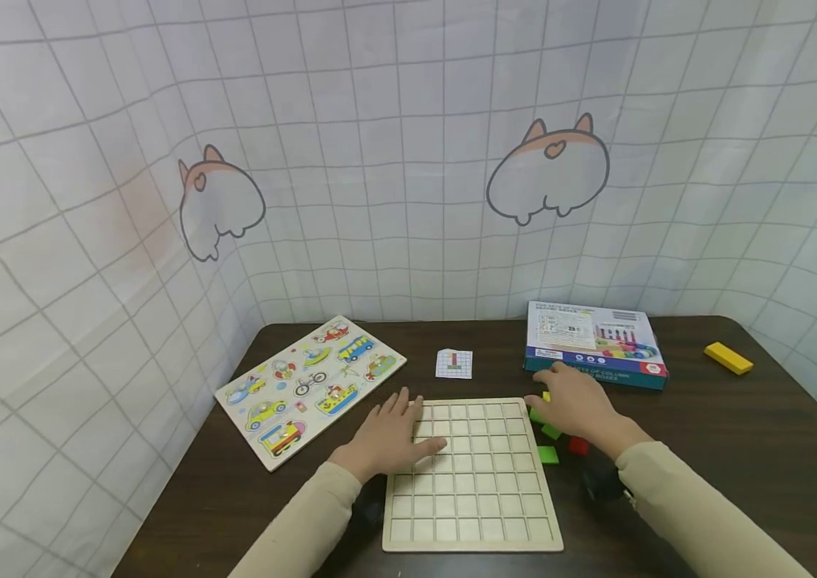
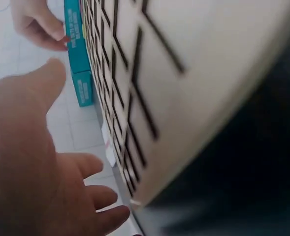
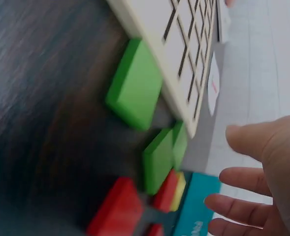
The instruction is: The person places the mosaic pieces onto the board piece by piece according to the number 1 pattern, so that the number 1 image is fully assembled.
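A pale wooden grid board lies flat on the dark table. Over its far left part my left hand is spread with straight fingers, holding nothing. My right hand hovers beyond the board's right edge, fingers loosely extended and a gap between thumb and fingers. Beneath and around it lie small blocks. In the right wrist view, a green block sits right at the board's edge, with another green block, a red block and a yellow block nearby. The right hand partly hides them in the head view.
Behind the right hand lies a blue cardboard box. A small card with a printed grid lies beyond the board. On the left is a picture puzzle board; a yellow block is far right. A checked curtain surrounds the table.
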Action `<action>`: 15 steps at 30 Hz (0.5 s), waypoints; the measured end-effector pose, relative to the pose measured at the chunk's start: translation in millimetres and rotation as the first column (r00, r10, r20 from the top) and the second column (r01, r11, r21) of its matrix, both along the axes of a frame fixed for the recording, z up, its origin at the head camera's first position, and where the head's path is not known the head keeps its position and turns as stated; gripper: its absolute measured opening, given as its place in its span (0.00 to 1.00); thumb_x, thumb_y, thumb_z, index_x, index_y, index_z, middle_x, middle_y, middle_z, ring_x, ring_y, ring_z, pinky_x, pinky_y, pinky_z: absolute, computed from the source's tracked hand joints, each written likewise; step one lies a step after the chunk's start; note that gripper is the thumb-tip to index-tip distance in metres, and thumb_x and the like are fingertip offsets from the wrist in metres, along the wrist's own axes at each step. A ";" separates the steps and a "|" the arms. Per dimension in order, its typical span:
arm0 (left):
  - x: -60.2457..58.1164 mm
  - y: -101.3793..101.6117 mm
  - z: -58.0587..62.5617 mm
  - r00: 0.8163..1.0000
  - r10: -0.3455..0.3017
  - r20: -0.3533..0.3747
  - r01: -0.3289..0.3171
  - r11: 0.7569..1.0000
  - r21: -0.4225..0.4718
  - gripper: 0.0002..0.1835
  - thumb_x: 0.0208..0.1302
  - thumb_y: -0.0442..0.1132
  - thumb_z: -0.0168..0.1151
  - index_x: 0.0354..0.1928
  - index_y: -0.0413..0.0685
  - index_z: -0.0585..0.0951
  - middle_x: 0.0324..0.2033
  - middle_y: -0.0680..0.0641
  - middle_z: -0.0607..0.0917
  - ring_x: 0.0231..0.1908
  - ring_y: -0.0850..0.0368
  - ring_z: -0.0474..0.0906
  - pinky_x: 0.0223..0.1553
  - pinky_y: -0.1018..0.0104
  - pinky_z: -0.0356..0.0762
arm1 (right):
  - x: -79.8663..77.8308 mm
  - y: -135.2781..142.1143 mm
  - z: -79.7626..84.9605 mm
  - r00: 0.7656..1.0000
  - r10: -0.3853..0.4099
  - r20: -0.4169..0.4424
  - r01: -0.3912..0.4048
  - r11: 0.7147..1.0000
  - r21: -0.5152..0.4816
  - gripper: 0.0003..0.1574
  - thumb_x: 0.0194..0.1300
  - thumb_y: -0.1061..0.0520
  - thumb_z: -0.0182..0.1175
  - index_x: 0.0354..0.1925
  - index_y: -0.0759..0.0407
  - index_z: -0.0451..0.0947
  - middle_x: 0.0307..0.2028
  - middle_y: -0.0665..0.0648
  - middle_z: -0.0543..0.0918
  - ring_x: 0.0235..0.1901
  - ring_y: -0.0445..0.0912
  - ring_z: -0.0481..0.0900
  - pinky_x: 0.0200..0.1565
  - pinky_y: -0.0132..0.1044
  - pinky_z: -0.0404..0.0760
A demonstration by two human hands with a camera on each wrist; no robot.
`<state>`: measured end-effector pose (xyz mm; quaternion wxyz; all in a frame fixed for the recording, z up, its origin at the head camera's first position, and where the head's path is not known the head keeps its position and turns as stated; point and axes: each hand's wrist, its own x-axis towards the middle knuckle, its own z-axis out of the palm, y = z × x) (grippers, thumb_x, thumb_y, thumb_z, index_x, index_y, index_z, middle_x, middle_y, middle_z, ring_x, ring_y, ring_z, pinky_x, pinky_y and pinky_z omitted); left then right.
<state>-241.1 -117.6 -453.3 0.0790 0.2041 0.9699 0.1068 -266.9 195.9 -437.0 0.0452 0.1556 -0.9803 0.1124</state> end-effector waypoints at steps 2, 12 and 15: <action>3.1 -4.6 -5.1 1.000 -0.015 0.024 0.015 1.000 0.001 0.50 0.63 0.73 0.48 0.75 0.45 0.59 0.75 0.36 0.52 0.74 0.40 0.48 0.71 0.40 0.51 | -0.7 4.2 -3.7 1.000 -0.016 0.014 0.016 1.000 -0.023 0.27 0.66 0.47 0.63 0.55 0.64 0.80 0.50 0.68 0.80 0.45 0.61 0.80 0.47 0.59 0.80; 1.1 -19.9 -28.5 0.997 -0.074 0.035 0.068 0.986 0.152 0.42 0.68 0.62 0.53 0.75 0.45 0.58 0.76 0.36 0.47 0.75 0.37 0.40 0.72 0.37 0.40 | -8.7 19.1 -28.5 0.995 -0.095 0.033 0.099 0.987 -0.129 0.16 0.62 0.54 0.67 0.46 0.61 0.85 0.36 0.59 0.83 0.33 0.50 0.78 0.36 0.52 0.82; -3.6 -23.2 -34.5 0.996 -0.077 0.039 0.068 0.978 0.200 0.40 0.70 0.60 0.51 0.76 0.46 0.56 0.76 0.38 0.44 0.75 0.39 0.37 0.72 0.38 0.35 | -11.6 20.1 -31.6 0.993 -0.115 0.030 0.118 0.979 -0.166 0.16 0.61 0.55 0.67 0.46 0.60 0.85 0.37 0.59 0.83 0.32 0.50 0.78 0.36 0.51 0.82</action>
